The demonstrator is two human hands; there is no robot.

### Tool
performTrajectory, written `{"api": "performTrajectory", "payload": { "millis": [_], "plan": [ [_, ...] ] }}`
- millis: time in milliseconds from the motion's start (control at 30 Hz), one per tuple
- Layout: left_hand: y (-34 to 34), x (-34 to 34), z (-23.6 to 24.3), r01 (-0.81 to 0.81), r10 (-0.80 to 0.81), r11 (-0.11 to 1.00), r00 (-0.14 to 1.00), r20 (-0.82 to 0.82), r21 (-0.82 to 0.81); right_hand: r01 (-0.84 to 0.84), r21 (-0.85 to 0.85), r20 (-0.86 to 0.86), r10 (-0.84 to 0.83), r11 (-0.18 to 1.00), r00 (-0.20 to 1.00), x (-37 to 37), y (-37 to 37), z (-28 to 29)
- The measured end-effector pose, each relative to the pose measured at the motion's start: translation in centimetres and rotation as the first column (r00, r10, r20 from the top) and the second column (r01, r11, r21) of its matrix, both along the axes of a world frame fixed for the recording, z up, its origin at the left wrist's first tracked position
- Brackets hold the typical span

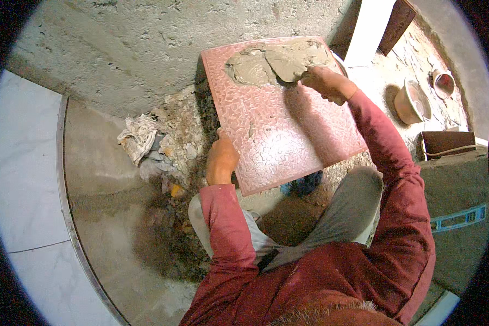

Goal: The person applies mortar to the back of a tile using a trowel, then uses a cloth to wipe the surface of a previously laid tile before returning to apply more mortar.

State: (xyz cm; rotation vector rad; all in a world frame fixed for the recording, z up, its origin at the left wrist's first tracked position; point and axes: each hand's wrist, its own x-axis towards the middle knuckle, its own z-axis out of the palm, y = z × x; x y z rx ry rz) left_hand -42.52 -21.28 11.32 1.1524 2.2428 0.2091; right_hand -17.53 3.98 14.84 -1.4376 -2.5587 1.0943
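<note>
Pink textured tile (pixel 261 117): left hand (pixel 223 156) is gripping its edge; right hand (pixel 328 85) is holding trowel (pixel 289 71) in grey mortar (pixel 248 66).

The tile (pixel 261 122) is pink and roughly square, with a glossy raised pattern on the side which faces up. It lies turned a little in the upper middle of the view, its lower left corner pointing down. Across its far part the mortar (pixel 249 64) is spread — grey-beige, wet and uneven. The trowel (pixel 286 70) rests its smeared blade in this layer, toward the right.
</note>
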Motion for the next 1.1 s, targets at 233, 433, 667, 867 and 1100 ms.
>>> {"api": "performTrajectory", "payload": {
  "millis": [233, 433, 667, 867, 1100],
  "plan": [
    [0.8, 1.0, 0.6, 0.055, -0.055, 0.998, 0.998, -0.033, -0.010, 0.094, -0.524, -0.328, -0.302, 0.846, 0.895, -0.8, 0.1, 0.2],
    [0.5, 0.1, -1.6, 0.045, -0.044, 0.999, 0.997, -0.071, 0.015, -0.057, -0.494, -0.303, -0.110, 0.868, 0.947, -5.9, -0.3, 1.4],
    [0.5, 0.0, -0.1, 0.055, -0.056, 0.998, 0.997, -0.059, -0.016, -0.190, -0.137, -0.132, 0.173, 0.972, 0.976, -9.5, -1.2, 1.5],
    [0.2, -0.4, -1.1, -0.011, 0.011, 1.000, 0.997, -0.073, -0.002, -0.356, 0.591, 0.143, 0.341, 0.724, 0.929, -9.5, 0.5, -1.1],
    [0.9, 0.6, -0.2, 0.025, -0.025, 1.000, 0.996, -0.081, -0.007, -0.203, 0.709, -0.007, 0.295, 0.675, 0.956, -8.5, -4.9, -1.4]
  ]
}}
